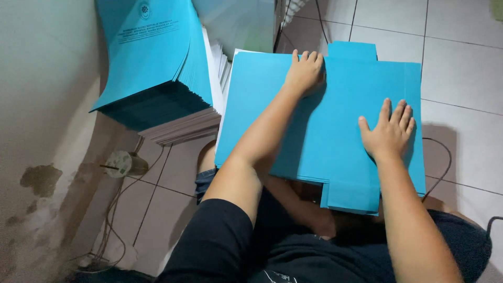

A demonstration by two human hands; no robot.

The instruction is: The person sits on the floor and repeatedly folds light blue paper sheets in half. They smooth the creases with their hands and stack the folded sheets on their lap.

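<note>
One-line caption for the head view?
Left hand and right hand press flat on a blue folder sheet beside stacked folders.

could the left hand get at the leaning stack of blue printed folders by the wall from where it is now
Probably yes: the left hand lies flat on the blue card sheet, and the folder stack sits just to its left with nothing between.

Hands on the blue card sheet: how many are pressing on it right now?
2. The left hand lies flat near the far edge of the blue card sheet; the right hand lies flat with fingers spread, toward its right side. Anything under the sheet is hidden.
</note>
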